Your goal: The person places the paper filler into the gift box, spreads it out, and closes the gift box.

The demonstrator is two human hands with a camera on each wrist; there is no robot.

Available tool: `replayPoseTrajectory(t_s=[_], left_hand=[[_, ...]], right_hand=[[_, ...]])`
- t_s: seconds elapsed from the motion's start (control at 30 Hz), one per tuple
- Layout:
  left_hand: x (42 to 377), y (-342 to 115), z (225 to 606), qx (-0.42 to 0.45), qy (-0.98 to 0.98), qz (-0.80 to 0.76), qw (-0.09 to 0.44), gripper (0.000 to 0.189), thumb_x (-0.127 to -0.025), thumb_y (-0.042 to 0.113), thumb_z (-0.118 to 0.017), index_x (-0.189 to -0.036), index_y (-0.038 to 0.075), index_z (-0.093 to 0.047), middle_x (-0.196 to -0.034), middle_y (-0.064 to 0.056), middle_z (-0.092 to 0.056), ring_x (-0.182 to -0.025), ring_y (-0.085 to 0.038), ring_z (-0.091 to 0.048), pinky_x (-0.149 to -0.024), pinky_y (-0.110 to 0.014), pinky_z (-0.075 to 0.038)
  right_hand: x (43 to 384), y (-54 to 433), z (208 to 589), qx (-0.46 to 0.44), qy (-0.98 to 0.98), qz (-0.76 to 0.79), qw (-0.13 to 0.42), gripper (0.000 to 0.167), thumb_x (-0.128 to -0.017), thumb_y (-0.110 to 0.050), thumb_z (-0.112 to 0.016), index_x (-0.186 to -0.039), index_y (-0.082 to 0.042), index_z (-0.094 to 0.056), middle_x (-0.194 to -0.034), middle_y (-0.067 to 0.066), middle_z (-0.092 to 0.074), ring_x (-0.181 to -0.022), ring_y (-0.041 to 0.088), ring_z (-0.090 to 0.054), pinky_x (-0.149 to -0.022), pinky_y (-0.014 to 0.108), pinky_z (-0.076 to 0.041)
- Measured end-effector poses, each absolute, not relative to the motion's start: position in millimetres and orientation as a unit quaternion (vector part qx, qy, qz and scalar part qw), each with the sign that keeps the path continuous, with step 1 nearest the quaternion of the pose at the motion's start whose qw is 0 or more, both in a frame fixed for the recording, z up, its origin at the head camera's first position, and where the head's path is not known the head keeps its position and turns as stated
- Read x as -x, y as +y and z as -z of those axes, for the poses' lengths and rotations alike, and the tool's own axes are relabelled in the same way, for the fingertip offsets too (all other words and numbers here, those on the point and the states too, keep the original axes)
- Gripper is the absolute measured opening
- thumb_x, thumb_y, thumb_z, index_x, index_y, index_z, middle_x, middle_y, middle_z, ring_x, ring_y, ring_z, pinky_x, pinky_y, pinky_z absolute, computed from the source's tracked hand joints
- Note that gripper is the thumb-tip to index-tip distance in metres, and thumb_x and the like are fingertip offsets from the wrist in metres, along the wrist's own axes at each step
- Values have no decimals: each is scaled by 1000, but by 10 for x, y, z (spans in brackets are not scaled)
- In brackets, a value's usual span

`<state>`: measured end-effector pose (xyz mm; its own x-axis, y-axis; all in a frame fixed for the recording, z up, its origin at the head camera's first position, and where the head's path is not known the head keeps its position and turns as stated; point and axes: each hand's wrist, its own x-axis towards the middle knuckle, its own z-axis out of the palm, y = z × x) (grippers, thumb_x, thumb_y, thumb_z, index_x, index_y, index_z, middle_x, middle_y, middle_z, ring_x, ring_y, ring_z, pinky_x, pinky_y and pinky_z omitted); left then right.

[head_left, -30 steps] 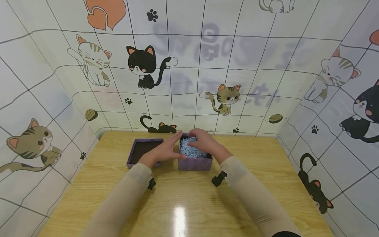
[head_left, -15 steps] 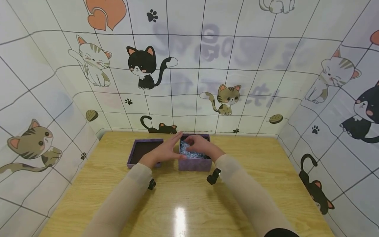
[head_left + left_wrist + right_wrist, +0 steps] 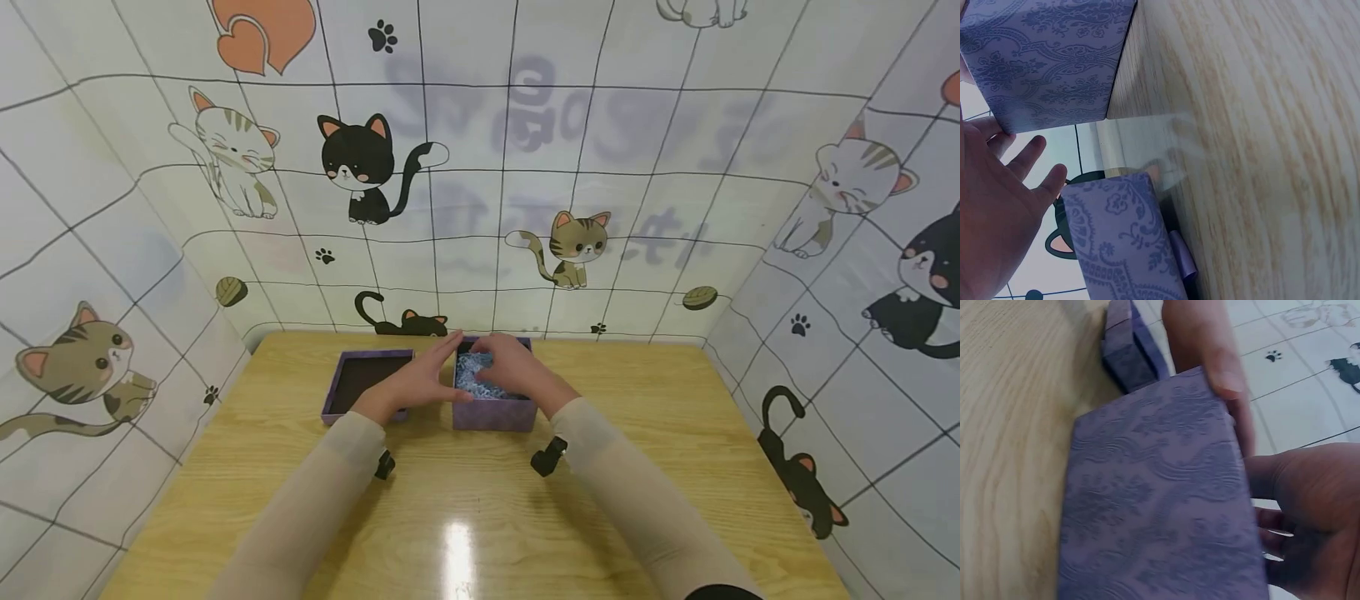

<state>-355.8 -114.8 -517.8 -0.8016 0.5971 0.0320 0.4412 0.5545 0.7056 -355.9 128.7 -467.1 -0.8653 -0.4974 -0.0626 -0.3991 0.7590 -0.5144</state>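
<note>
A purple patterned box [image 3: 492,415] holds light-blue shredded paper [image 3: 471,379]. My left hand [image 3: 414,385] spans the box's left side, its thumb at the front corner and its fingertips near the back one. In the left wrist view some extended fingers [image 3: 1027,157] reach past the box edge. My right hand [image 3: 517,371] is over the box with bent fingers dipping toward the paper. Its fingertips are partly behind the box wall in the right wrist view, so whether they pinch any paper is hidden.
A shallow purple lid [image 3: 367,379] with a dark inside lies left of the box, partly behind my left hand. Both stand near the back of a wooden table [image 3: 472,500]. A cat-print wall covering [image 3: 480,192] rises behind and at both sides.
My right hand dipped lower into the box toward the front, then rose slightly back toward the rear. The left hand, the box and the lid stay in place.
</note>
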Motion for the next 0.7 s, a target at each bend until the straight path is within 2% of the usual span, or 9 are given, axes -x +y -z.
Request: replayPoseTrajectory(t_s=[0.13, 0.33, 0.57, 0.7], left_hand=[[3550, -1150, 5164, -297, 877, -362, 108, 123, -93, 64, -84, -180, 34, -3, -187, 2, -1, -170, -34, -12, -128, -70, -25], [3571, -1159, 5160, -300, 877, -361, 102, 122, -93, 64, -84, -180, 32, -5, -187, -1, -2, -170, -35, -13, -127, -71, -26], [3592, -1168, 5185, -301, 874, -365, 109, 122, -93, 66, -83, -179, 37, -2, -187, 3, 1, -170, -30, -10, -129, -68, -25], [3608, -1168, 5209, -305, 874, -362, 108, 122, -93, 68, -82, -179, 37, -2, -187, 0, 0, -170, -29, -9, -130, -67, -25]], right_hand=[[3535, 1394, 4535, 263, 931, 236, 93, 58, -102, -23, -85, -153, -6, -64, -157, 18, -57, -147, 41, -51, -118, 58, -46], [3618, 1499, 4509, 312, 917, 201, 147, 68, -101, -23, -86, -161, -10, -58, -168, 16, -48, -156, 38, -44, -121, 57, -45], [3735, 1383, 4650, 323, 923, 144, 154, 60, -103, -18, -83, -158, -7, -61, -159, 13, -59, -148, 33, -55, -119, 50, -48], [3776, 1293, 4729, 314, 930, 105, 158, 56, -106, -13, -79, -158, -4, -60, -158, 13, -62, -145, 31, -59, -118, 47, -49]])
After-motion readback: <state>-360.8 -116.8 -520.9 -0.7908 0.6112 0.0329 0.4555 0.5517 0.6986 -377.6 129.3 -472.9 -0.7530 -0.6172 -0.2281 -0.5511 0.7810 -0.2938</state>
